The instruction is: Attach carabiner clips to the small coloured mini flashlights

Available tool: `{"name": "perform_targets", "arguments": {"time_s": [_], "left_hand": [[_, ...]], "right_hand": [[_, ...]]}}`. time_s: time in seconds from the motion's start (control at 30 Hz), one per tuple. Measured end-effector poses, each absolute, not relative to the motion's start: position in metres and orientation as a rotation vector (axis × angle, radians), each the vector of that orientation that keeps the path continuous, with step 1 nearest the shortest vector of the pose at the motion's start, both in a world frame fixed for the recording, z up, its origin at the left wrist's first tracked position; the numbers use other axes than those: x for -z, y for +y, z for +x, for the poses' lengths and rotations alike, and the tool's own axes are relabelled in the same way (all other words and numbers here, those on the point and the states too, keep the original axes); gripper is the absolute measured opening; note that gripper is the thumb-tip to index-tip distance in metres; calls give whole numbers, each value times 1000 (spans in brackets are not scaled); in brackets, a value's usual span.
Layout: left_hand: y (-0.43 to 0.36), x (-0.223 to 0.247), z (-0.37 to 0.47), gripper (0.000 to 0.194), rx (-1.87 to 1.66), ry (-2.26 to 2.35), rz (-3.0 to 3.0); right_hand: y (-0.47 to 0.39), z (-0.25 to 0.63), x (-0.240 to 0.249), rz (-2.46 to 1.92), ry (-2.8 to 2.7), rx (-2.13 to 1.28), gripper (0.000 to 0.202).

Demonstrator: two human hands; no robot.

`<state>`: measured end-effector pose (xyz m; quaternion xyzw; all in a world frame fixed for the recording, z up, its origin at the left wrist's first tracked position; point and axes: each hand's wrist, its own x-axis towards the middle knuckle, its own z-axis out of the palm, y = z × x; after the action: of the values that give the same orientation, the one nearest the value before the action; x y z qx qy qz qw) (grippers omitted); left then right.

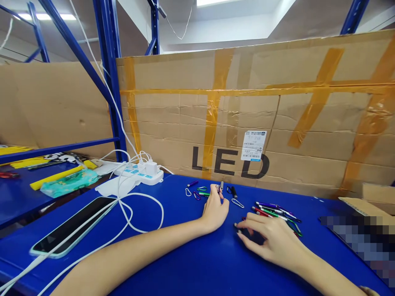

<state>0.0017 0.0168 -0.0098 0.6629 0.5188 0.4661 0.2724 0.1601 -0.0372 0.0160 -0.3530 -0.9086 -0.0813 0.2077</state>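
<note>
My left hand (215, 210) reaches to the back of the blue table, fingers curled in beside a small silver cylinder (221, 185); what lies in its grip is hidden. To its left are a purple cylinder (193, 183), a silver carabiner (188, 192) and a purple carabiner (196, 196). A black cylinder (233, 192) and another silver carabiner (237, 203) lie to its right. My right hand (271, 236) hovers low over the table, thumb and fingertips closed near something small and dark. Behind it is a pile of coloured pens (274, 209) with a green carabiner (293, 227).
A phone (74, 227) lies at left with white cables (128, 213) looping across the table. Behind it sits a white power strip (148, 174). A tall cardboard box (173, 123) walls off the back. A small open carton (375, 205) stands at right.
</note>
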Motion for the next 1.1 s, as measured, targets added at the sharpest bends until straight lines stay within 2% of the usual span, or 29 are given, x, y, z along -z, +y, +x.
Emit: {"name": "perform_targets", "arguments": {"time_s": [0.27, 0.67, 1.1], "left_hand": [[18, 9, 3, 23, -1302, 1330, 1715], [11, 7, 1, 21, -1274, 1259, 1853], [4, 3, -2, 15, -1233, 1178, 2076]], "right_hand": [[-24, 172, -5, -977, -2564, 220, 20], [-18, 161, 3, -1348, -2367, 45, 22], [-19, 162, 6, -1300, -2421, -50, 24]]}}
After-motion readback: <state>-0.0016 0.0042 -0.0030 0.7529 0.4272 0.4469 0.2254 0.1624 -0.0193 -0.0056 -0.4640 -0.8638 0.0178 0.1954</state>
